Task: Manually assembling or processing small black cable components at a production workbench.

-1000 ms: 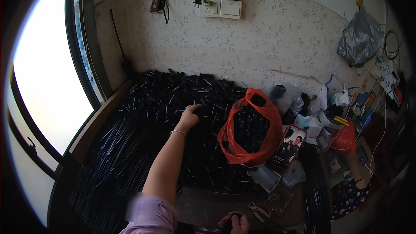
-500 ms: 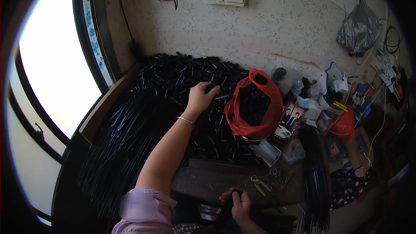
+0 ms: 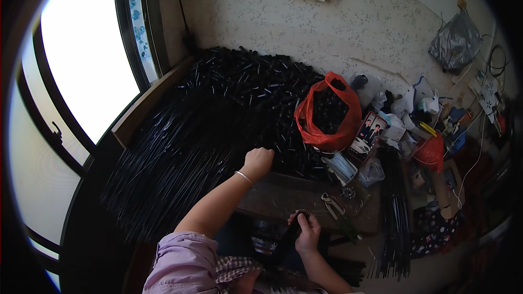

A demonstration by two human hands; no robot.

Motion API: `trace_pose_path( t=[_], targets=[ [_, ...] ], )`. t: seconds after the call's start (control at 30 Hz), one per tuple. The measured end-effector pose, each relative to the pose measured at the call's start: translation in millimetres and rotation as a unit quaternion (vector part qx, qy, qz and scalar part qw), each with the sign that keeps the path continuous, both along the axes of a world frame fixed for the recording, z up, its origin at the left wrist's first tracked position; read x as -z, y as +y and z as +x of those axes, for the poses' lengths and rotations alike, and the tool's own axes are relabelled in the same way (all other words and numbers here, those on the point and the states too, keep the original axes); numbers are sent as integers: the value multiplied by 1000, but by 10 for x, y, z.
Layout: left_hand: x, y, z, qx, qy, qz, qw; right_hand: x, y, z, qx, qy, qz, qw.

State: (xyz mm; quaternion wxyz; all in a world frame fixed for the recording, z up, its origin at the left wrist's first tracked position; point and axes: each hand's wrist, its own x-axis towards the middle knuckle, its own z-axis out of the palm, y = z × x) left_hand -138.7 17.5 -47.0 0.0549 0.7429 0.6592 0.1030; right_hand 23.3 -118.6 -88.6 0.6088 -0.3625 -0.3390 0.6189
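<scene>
- Head view: the left hand [image 3: 257, 161] is curled into a fist at the near edge of the big pile of black rods [image 3: 218, 120]. Its fingers are closed on some rods, I think, but I cannot see how many.
- The right hand [image 3: 306, 232] is low down, close to the body. Its fingers are wrapped around a black bundle [image 3: 287, 238] that points down toward the lap.
- The step looks like picking rods from the pile to add to the bundle.
- The next move calls for a firm pinch, so only a few rods lift out and the rest stay put.
- Pliers [image 3: 332, 205] lie on the dark table [image 3: 278, 198], just beside the right hand.
- A red bag [image 3: 327, 114] full of black bits sits at the right of the pile.
- A bright window [image 3: 81, 65] is on the left.
</scene>
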Motion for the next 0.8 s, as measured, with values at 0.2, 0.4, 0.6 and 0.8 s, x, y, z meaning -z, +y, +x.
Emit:
trace_pose_path(
  t=[0.2, 0.4, 0.6, 0.8],
  targets=[
    [-104, -92, 33, -24, -169, 146, 974, -143, -68, 89, -4, -43, 31, 999],
    [321, -801, -7, 83, -58, 145, 984, -141, -33, 102, -15, -71, 60, 996],
    [230, -887, 24, 145, -122, 42, 981, -195, -32, -24, -59, -94, 80, 991],
    [-57, -997, 34, 99, -659, -243, 705, -134, -67, -32, -48, -112, 89, 989]
  ],
)
